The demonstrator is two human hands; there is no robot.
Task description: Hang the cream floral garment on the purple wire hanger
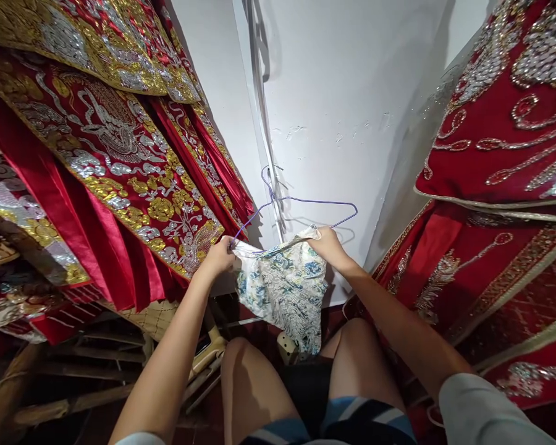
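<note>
A white garment with a blue and green floral print [282, 284] hangs between my two hands, its lower part drooping above my knees. Whether it is a skirt or a top, I cannot tell. My left hand [220, 256] is closed on its left upper corner, by the end of a thin purple clothes hanger [315, 200]. On the other side my right hand [328, 246] pinches the right upper edge, just below the hanger's lower right arm. The hanger's hook is up against a narrow white strip on the wall [264, 123]. Folds of cloth hide part of the hanger's lower bar.
Red costumes embroidered in gold and silver [134, 154] hang close on the left. Beaded red garments [500, 142] crowd the right side. A white wall [333, 93] stands in front. Lower left is a bamboo frame [74, 402].
</note>
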